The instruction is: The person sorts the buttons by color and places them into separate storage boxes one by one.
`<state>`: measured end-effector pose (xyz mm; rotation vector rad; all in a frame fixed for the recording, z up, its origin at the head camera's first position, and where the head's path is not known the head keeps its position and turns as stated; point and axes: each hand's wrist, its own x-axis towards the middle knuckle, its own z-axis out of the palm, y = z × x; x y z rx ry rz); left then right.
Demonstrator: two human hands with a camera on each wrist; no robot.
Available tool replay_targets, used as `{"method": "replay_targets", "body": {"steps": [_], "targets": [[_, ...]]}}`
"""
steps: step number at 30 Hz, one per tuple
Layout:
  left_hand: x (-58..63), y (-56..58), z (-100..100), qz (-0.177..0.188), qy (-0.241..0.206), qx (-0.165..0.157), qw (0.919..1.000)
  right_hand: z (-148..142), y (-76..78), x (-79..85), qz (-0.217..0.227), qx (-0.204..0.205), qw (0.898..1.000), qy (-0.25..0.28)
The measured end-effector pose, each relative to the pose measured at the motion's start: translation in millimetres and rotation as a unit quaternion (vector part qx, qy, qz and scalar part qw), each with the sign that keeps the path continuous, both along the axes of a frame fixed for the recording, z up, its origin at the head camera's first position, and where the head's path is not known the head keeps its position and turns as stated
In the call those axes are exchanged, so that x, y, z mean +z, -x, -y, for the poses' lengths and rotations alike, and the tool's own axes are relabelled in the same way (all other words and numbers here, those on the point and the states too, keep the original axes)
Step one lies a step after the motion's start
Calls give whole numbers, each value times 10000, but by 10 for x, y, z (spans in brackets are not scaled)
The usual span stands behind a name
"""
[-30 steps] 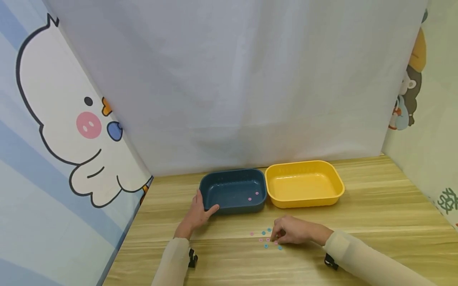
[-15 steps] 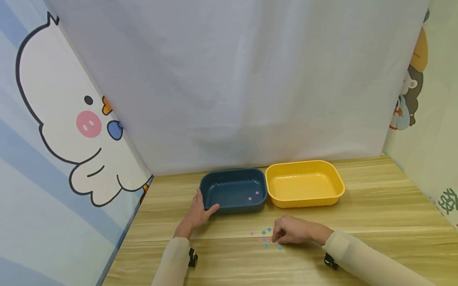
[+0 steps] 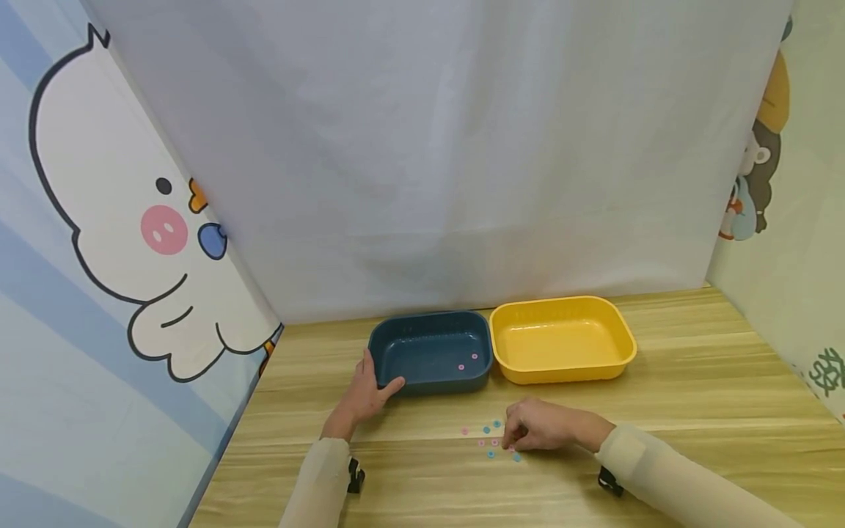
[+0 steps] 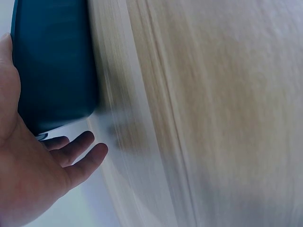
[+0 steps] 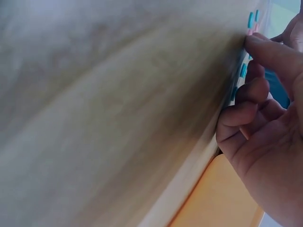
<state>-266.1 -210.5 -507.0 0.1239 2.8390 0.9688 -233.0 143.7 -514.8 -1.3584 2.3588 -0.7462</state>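
My left hand (image 3: 359, 392) rests at the near left corner of a dark blue tray (image 3: 432, 383). Its thumb lies along the front rim; in the left wrist view the other fingers (image 4: 85, 163) spread loosely past the tray's end. Two pink buttons (image 3: 461, 367) lie inside the tray. My right hand (image 3: 541, 425) is down on the table, thumb and index finger pinching at a pink button (image 3: 511, 449) that they partly cover. Close to its fingertips lie several loose small buttons: pink ones (image 3: 480, 443) and blue ones (image 3: 491, 454).
A yellow tray (image 3: 561, 375) stands right beside the blue one, bare inside. Both sit at the back of the wood-grain table (image 3: 422, 484), before a pale grey curtain (image 3: 422, 161). Printed panels (image 3: 125, 220) flank the table left and right.
The right fingertips have shifted very slightly to the right over the pink button and cover more of it. The left hand and both trays have stayed in place.
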Motion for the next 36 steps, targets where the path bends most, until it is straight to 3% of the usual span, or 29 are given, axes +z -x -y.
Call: {"method": "replay_targets", "body": {"steps": [19,24,36], "targets": [[-18,3,3,11,7,4,10000,-36,-3,24,294,-455,9985,-108],[-9,1,4,33,17,-12,10000,-77,-4,58,523,-511,9973,49],[-26,13,12,36,-22,33,10000,-153,30,187,1010,-1200,9850,715]]}}
